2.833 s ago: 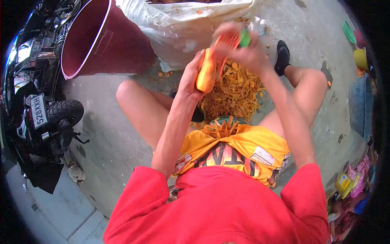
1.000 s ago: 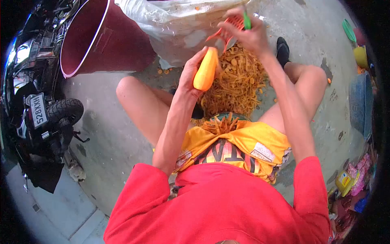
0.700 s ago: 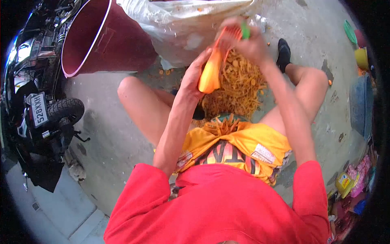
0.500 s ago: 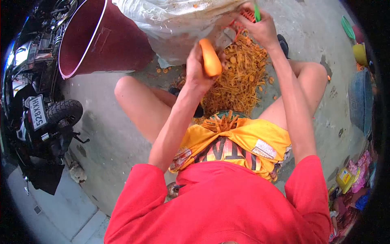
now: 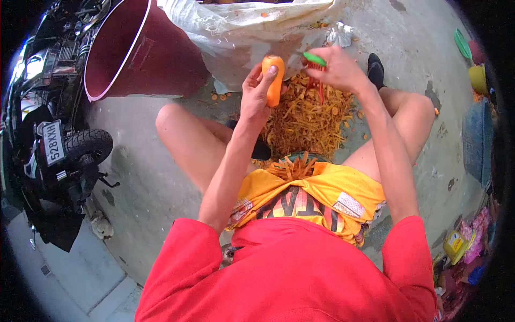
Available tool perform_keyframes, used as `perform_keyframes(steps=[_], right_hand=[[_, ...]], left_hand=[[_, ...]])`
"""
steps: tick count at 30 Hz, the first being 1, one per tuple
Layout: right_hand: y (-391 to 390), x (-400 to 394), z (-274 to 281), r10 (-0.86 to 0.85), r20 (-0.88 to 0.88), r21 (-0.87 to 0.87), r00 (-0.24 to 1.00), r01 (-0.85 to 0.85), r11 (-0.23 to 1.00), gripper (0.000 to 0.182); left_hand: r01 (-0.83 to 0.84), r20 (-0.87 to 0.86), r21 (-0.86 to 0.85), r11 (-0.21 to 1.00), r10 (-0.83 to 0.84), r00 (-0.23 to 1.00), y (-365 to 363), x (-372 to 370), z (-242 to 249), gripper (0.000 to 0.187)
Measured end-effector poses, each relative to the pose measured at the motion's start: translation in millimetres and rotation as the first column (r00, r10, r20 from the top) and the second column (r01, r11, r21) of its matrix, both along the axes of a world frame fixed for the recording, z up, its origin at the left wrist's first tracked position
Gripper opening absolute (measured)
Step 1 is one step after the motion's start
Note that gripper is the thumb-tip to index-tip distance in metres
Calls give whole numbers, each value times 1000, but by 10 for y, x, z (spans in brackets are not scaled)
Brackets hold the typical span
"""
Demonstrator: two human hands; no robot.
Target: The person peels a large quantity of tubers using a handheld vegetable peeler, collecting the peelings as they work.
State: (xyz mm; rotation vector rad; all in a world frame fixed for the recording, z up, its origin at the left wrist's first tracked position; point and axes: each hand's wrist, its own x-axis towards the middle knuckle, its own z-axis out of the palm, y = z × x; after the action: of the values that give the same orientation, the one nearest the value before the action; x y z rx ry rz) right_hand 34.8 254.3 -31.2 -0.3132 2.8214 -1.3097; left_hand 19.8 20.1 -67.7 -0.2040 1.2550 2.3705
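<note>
My left hand (image 5: 253, 95) is wrapped round a peeled orange carrot (image 5: 276, 86), its thumb pressed on the side and the cut top facing up. To the right, my right hand (image 5: 342, 70) is closed on a green-handled tool (image 5: 315, 58), with a red ridged piece (image 5: 319, 90) hanging below the fingers; I cannot tell whether the two are one tool. The carrot and the right hand are apart. Below both hands lies a heap of carrot peelings (image 5: 306, 121) with cut-off round ends among them. More peelings lie at a green rim (image 5: 316, 157) between my legs.
A white woven sack (image 5: 241, 37) stands just ahead, with a large dark red bucket (image 5: 166, 67) to its left. A parked motorbike (image 5: 86, 145) fills the left side. At the right are a blue-grey basin (image 5: 477, 142) and a yellow container (image 5: 477, 79).
The carrot has turned in my left hand, its cut end now up and the thumb across it. My right hand has come lower, and the green handle has swung from upright to sideways.
</note>
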Motion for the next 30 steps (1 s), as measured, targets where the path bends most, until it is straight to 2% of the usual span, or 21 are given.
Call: perform_keyframes(steps=[1, 3, 4, 7, 11, 14, 16, 17, 19, 20, 21, 22, 23, 24, 25, 26, 27, 28, 29, 30], right_hand=[[-31, 1, -26, -3, -1, -1, 1000, 3, 1000, 24], [-121, 28, -76, 79, -114, 94, 990, -69, 993, 24], [-156, 25, -75, 93, -86, 146, 992, -80, 986, 23], [-274, 70, -94, 59, -83, 90, 995, -51, 995, 21], [-313, 43, -125, 31, -49, 173, 998, -22, 985, 20], [-327, -6, -292, 34, -43, 112, 999, -29, 993, 23], [-190, -166, -724, -59, 88, 372, 994, 22, 928, 31], [59, -215, -741, -80, 293, 372, 953, -37, 928, 42], [505, -290, -919, -186, 412, 475, 892, -36, 879, 52], [524, -328, -823, -231, 476, 474, 849, -26, 880, 52], [528, -396, -623, -269, 530, 477, 804, -20, 879, 54], [480, -306, -391, -213, 436, 463, 875, -15, 886, 58], [491, -268, -399, -155, 370, 445, 916, -28, 895, 57], [495, -243, -441, -96, 304, 426, 948, -45, 904, 56], [410, -215, -339, -124, 313, 462, 942, -37, 886, 51], [335, -162, -250, -158, 325, 497, 932, -26, 868, 47], [249, -155, -165, -158, 393, 425, 906, -27, 905, 43], [212, -157, -128, -113, 357, 417, 927, -50, 907, 42], [194, -151, -89, -77, 323, 413, 943, -68, 908, 42], [176, -159, -52, -87, 312, 420, 946, -56, 906, 42]], left_hand=[[3, -1, -1, 1000, -3, 1000, -4, -21, 1, 43], [-6, -211, -234, 972, -45, 977, -9, -40, 2, 43], [-51, -261, -227, 973, -10, 965, 4, -49, 6, 39], [-130, -324, -216, 968, 54, 945, 12, -70, 8, 34], [-149, -395, -315, 937, 14, 919, -80, -136, 6, 32], [-73, -371, -340, 938, -63, 927, -158, -169, 43, 32], [47, -339, -323, 945, -162, 927, -250, -162, 15, 35], [43, -338, -320, 946, -157, 928, -269, -106, 13, 35], [191, -449, -104, 976, -217, 867, -274, -141, 55, 45], [229, -323, -54, 972, -234, 917, -353, -145, 92, 54], [206, -332, -60, 977, -214, 919, -469, -148, 160, 54], [333, -351, -180, 926, -376, 857, -585, -209, 262, 56], [438, -345, -306, 845, -528, 776, -707, -314, 383, 58], [537, -362, -441, 719, -691, 626, -867, -464, 524, 54], [580, -398, -426, 694, -720, 568, -977, -556, 673, 58], [499, -577, -370, 784, -614, 538, -1111, -753, 754, 57], [432, -730, -289, 855, -488, 478, -1251, -938, 837, 56], [329, -671, -11, 944, -251, 698, -1360, -1001, 955, 52], [166, -516, 251, 954, -13, 856, -1460, -1063, 1079, 50], [29, -295, 465, 885, 124, 947, -1583, -1267, 1237, 44]])
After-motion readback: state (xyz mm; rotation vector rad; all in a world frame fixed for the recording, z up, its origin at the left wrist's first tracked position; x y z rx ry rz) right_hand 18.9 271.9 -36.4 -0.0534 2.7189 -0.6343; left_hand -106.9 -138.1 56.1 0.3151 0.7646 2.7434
